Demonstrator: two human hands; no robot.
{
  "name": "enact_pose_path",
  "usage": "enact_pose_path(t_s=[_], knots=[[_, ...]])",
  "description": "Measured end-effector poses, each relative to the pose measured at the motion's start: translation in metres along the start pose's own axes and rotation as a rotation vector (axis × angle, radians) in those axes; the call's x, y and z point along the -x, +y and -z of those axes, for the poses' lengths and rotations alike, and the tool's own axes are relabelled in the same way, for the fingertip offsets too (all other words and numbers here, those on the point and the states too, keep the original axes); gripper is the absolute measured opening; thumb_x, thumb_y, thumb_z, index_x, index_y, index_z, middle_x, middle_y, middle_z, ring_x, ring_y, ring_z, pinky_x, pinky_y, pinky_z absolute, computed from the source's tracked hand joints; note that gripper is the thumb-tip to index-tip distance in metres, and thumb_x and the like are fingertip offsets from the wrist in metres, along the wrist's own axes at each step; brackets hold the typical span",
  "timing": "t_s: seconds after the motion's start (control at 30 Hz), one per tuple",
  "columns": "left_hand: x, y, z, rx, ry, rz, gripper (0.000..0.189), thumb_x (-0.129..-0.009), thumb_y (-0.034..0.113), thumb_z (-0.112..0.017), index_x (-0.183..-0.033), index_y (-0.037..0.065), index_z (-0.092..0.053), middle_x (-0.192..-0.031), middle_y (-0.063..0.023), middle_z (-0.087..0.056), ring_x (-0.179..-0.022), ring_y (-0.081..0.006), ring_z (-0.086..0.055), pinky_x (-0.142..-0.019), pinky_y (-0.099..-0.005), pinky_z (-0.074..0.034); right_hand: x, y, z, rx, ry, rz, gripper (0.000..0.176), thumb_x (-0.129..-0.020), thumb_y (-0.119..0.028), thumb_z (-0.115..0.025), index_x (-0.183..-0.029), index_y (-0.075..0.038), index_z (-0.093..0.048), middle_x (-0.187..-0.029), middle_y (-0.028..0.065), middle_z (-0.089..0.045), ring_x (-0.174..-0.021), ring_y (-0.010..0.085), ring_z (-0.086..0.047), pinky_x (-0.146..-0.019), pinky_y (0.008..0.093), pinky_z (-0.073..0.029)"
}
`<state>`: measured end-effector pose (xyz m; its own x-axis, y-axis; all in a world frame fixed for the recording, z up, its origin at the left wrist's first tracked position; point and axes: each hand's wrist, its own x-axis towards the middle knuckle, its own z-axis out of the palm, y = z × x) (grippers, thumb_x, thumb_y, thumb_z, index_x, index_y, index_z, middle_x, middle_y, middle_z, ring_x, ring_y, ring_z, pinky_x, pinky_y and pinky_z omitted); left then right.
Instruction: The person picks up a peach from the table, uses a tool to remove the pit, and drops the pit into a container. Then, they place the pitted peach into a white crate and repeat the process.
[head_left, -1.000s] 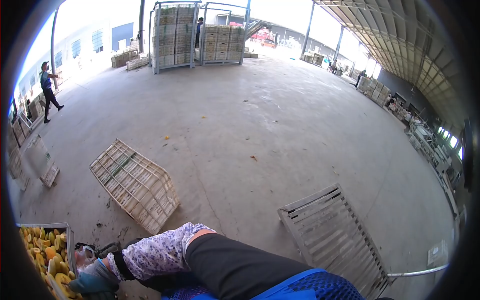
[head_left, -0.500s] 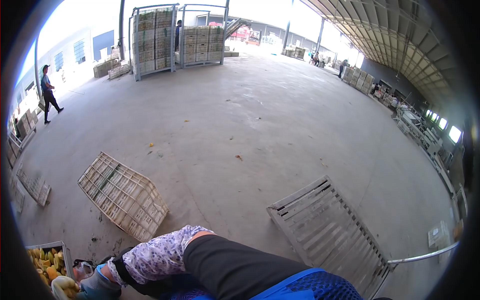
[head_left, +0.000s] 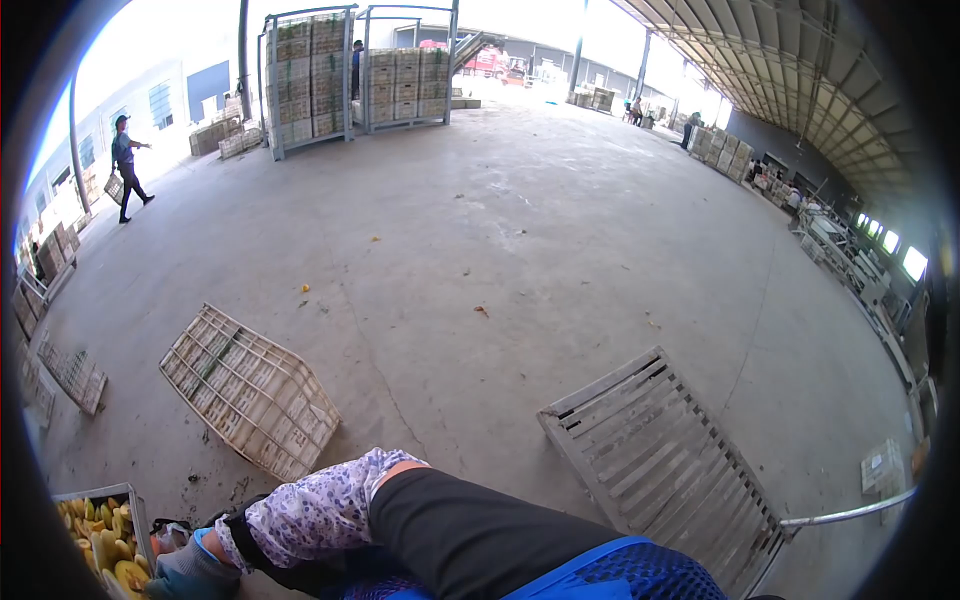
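Observation:
My right hand (head_left: 190,572) wears a blue-grey glove at the lower left. It is at the right edge of a light-rimmed crate (head_left: 143,520). Its fingers are hard to make out, and I cannot tell whether they hold anything. Yellow and orange fruit (head_left: 100,525) fills the crate, and a large yellow piece (head_left: 131,576) lies close to the glove. A floral sleeve (head_left: 310,510) covers the forearm. Beside the glove is a small dark and reddish bundle (head_left: 170,533). My left hand is out of view.
A pale slatted crate (head_left: 255,390) lies on the floor (head_left: 430,260) ahead. A grey slatted pallet (head_left: 665,455) with a metal bar (head_left: 850,511) is at the right. Racks of stacked crates (head_left: 310,80) stand behind. A person (head_left: 125,165) carries a crate at the far left.
The pale, glove-like shape left of my right hand is gone, and yellow fruit shows there. My right hand has barely moved. The distant person has moved right, and a carried crate now shows.

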<state>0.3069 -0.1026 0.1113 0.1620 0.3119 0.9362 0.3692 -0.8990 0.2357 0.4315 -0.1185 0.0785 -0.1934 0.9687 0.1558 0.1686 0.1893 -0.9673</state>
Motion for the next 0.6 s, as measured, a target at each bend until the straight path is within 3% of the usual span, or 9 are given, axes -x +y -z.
enact_pose_path(t_s=[0.03, 0.13, 0.23, 0.33, 0.43, 0.6], knots=[[0.002, 0.004, 0.000, 0.154, -0.021, 0.209, 0.049, -0.102, 0.038, -0.050, -0.119, -0.004, -0.065, -0.112, -0.0204, -0.068, -0.096, -0.0347, -0.066, -0.088, -0.0432, -0.054, -0.002, 0.000, -0.001, 0.010, 0.005, 0.009, 0.044, -0.100, -0.043, -0.041, -0.101, -0.009, -0.070, -0.081, 0.0113, -0.066, -0.077, 0.0257, -0.065, -0.070, 0.0422, -0.052], [-0.010, 0.007, 0.004, 0.578, -0.035, 0.492, 0.048, -0.103, 0.037, -0.044, -0.108, -0.004, -0.068, -0.104, -0.0174, -0.070, -0.093, -0.0294, -0.065, -0.085, -0.0411, -0.054, 0.000, -0.004, -0.010, 0.058, 0.019, 0.041, 0.044, -0.100, -0.043, -0.042, -0.102, -0.009, -0.070, -0.082, 0.0115, -0.067, -0.079, 0.0259, -0.066, -0.072, 0.0425, -0.052], [-0.013, -0.005, 0.019, 0.710, -0.278, 0.602, 0.046, -0.104, 0.035, -0.042, -0.103, -0.004, -0.067, -0.098, -0.0156, -0.068, -0.087, -0.0254, -0.064, -0.080, -0.0383, -0.053, 0.019, -0.020, -0.005, -0.010, -0.031, 0.005, 0.038, -0.100, -0.040, -0.047, -0.107, -0.010, -0.069, -0.086, 0.0100, -0.066, -0.088, 0.0262, -0.065, -0.079, 0.0415, -0.051], [-0.009, -0.005, 0.019, 0.827, -0.236, 0.618, 0.045, -0.104, 0.034, -0.042, -0.099, -0.004, -0.067, -0.092, -0.0137, -0.067, -0.083, -0.0240, -0.062, -0.075, -0.0373, -0.052, 0.004, 0.000, -0.010, -0.171, -0.150, -0.039, 0.031, -0.099, -0.036, -0.051, -0.111, -0.011, -0.067, -0.091, 0.0085, -0.067, -0.091, 0.0248, -0.064, -0.082, 0.0404, -0.050], [-0.004, -0.003, 0.021, 0.936, -0.177, 0.637, 0.044, -0.104, 0.032, -0.043, -0.096, -0.004, -0.067, -0.087, -0.0118, -0.066, -0.079, -0.0227, -0.060, -0.071, -0.0363, -0.051, -0.030, 0.046, -0.023, -0.088, -0.304, 0.040, 0.032, -0.100, -0.037, -0.051, -0.112, -0.012, -0.065, -0.095, 0.0064, -0.066, -0.095, 0.0235, -0.063, -0.086, 0.0382, -0.049], [0.003, -0.020, 0.045, 0.676, -0.226, 0.392, 0.045, -0.096, 0.045, -0.059, -0.095, 0.001, -0.069, -0.098, -0.0150, -0.064, -0.086, -0.0230, -0.060, -0.071, -0.0369, -0.050, -0.025, 0.015, -0.044, -0.088, -0.345, 0.014, 0.035, -0.100, -0.042, -0.051, -0.104, -0.011, -0.065, -0.087, 0.0062, -0.064, -0.081, 0.0221, -0.062, -0.073, 0.0365, -0.049]])
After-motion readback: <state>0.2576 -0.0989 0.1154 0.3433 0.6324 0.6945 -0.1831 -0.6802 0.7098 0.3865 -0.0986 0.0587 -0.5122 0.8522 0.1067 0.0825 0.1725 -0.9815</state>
